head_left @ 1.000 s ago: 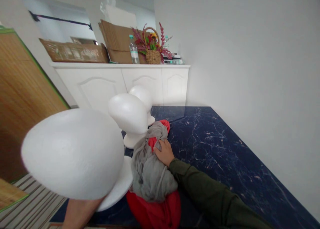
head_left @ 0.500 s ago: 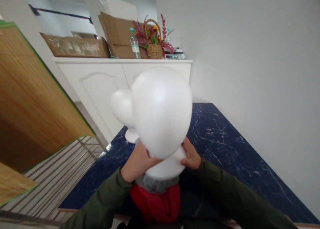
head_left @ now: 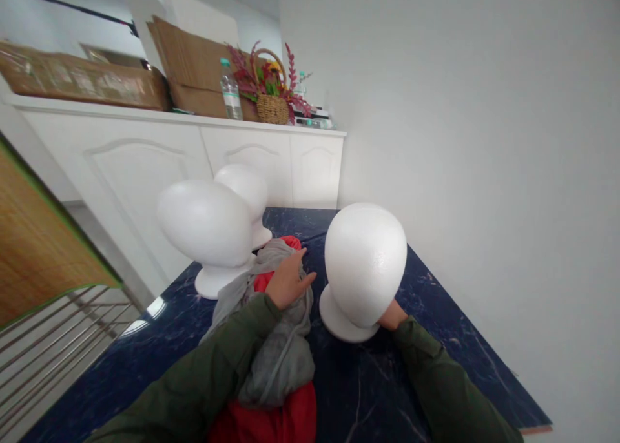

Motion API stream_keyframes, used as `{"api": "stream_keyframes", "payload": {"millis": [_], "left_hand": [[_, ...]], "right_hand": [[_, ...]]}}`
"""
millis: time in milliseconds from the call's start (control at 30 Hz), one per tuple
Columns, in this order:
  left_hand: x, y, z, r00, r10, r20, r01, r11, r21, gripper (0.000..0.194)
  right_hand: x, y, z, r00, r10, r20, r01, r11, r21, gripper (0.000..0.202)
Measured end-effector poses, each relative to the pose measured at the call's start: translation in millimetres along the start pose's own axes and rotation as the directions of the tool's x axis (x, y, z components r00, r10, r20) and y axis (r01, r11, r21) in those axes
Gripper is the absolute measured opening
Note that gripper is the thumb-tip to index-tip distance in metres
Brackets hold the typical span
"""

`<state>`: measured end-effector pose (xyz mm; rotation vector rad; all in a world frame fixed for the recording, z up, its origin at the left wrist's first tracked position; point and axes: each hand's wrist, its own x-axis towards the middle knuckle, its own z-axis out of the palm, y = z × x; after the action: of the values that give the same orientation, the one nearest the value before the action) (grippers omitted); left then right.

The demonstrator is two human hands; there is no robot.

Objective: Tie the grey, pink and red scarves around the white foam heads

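Two white foam heads stand at the desk's left side, the front head [head_left: 206,223] partly covering the rear head [head_left: 245,188]. Beside their bases, a grey and red cloth [head_left: 285,365] lies bunched along the desk [head_left: 368,391]. The left hand [head_left: 288,281] is over it, its grip released, fingers spread; contact is unclear. Tugging the cloth could drag the front head's base and topple it, as the two seem to touch. Farther right is the third head [head_left: 365,262], apart from the cloth. The right hand [head_left: 392,315] is by its neck, mostly hidden, so whether that grip grasps is impossible to say. A sideways knock could tip this top-heavy head.
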<state>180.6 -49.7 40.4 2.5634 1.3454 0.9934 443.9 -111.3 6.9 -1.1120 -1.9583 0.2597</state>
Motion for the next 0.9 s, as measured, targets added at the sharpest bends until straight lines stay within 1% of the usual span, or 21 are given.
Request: {"api": "stream_keyframes", "payload": {"millis": [67, 133, 200, 233, 267, 333, 367, 433, 500, 533, 600, 633, 667, 700, 767, 800, 833, 867, 900], "left_hand": [[7.0, -24.1, -4.3, 0.995, -0.089, -0.036, 0.093, 0.987, 0.130, 0.057], [11.7, -42.7, -7.1, 0.979, -0.203, -0.012, 0.200, 0.954, 0.222, 0.059], [14.7, -54.3, -9.6, 0.960, -0.277, 0.036, 0.259, 0.930, 0.260, 0.058], [15.9, -57.6, -11.4, 0.955, -0.293, 0.056, 0.269, 0.928, 0.259, 0.053], [17.1, -59.3, -14.0, 0.952, -0.297, 0.069, 0.271, 0.929, 0.252, 0.044], [19.6, -58.7, -22.0, 0.950, -0.307, 0.058, 0.286, 0.928, 0.238, 0.027], [20.8, -56.8, -27.4, 0.947, -0.319, 0.035, 0.302, 0.924, 0.232, 0.024], [22.7, -50.2, -40.5, 0.939, -0.342, -0.031, 0.340, 0.914, 0.223, 0.026], [23.4, -40.0, -54.8, 0.932, -0.344, -0.111, 0.359, 0.914, 0.186, 0.028], [23.1, -33.6, -61.9, 0.932, -0.325, -0.159, 0.348, 0.926, 0.149, 0.027], [21.3, -18.8, -75.1, 0.929, -0.250, -0.274, 0.274, 0.960, 0.055, 0.023], [19.7, -10.6, -81.3, 0.921, -0.202, -0.332, 0.218, 0.976, 0.012, 0.021], [17.7, -2.3, -87.3, 0.910, -0.156, -0.385, 0.162, 0.987, -0.017, 0.019], [15.2, 6.3, -93.3, 0.897, -0.114, -0.427, 0.112, 0.993, -0.031, 0.017], [8.1, 23.4, -105.6, 0.867, -0.036, -0.497, 0.021, 0.999, -0.036, 0.015], [3.1, 32.0, -111.8, 0.849, 0.012, -0.528, -0.033, 0.999, -0.030, 0.014], [-3.0, 40.6, -118.1, 0.828, 0.073, -0.556, -0.099, 0.995, -0.017, 0.014], [-10.2, 49.0, -124.1, 0.801, 0.147, -0.580, -0.180, 0.984, 0.002, 0.014], [-18.5, 57.3, -129.9, 0.768, 0.228, -0.598, -0.267, 0.963, 0.024, 0.015]], "right_hand": [[0.9, -1.9, -1.2, 0.998, 0.014, 0.065, -0.016, 0.999, 0.040, 0.045], [0.8, -4.0, -2.9, 0.992, 0.056, 0.112, -0.067, 0.993, 0.098, 0.047], [0.2, -5.9, -4.7, 0.985, 0.096, 0.146, -0.119, 0.980, 0.156, 0.046], [-0.3, -6.6, -5.5, 0.982, 0.107, 0.152, -0.134, 0.975, 0.176, 0.044], [-0.8, -7.1, -6.1, 0.981, 0.115, 0.158, -0.145, 0.971, 0.189, 0.044], [-2.3, -7.2, -7.0, 0.981, 0.127, 0.146, -0.154, 0.970, 0.190, 0.045], [-3.6, -6.7, -7.4, 0.983, 0.130, 0.134, -0.152, 0.973, 0.176, 0.045], [-8.0, -4.9, -8.4, 0.987, 0.133, 0.091, -0.144, 0.982, 0.124, 0.049], [-15.7, -2.8, -9.9, 0.990, 0.140, -0.014, -0.140, 0.989, 0.051, 0.061], [-20.8, -2.1, -10.7, 0.987, 0.137, -0.086, -0.135, 0.990, 0.029, 0.070], [-32.9, -2.9, -12.7, 0.962, 0.115, -0.247, -0.112, 0.993, 0.028, 0.083], [-39.6, -5.2, -13.8, 0.941, 0.093, -0.326, -0.084, 0.996, 0.040, 0.084], [-46.2, -9.2, -14.9, 0.908, 0.061, -0.414, -0.043, 0.998, 0.053, 0.083], [-52.5, -15.5, -15.9, 0.860, 0.022, -0.509, 0.006, 0.999, 0.054, 0.079], [-62.5, -36.0, -16.7, 0.728, -0.070, -0.682, 0.104, 0.995, 0.009, 0.070], [-65.4, -50.4, -16.1, 0.688, -0.119, -0.715, 0.143, 0.989, -0.027, 0.063], [-66.4, -67.5, -14.6, 0.695, -0.161, -0.700, 0.167, 0.984, -0.060, 0.057], [-65.2, -86.6, -12.0, 0.745, -0.184, -0.641, 0.175, 0.981, -0.079, 0.052], [-61.4, -107.2, -8.3, 0.834, -0.186, -0.519, 0.169, 0.982, -0.081, 0.049]]}}
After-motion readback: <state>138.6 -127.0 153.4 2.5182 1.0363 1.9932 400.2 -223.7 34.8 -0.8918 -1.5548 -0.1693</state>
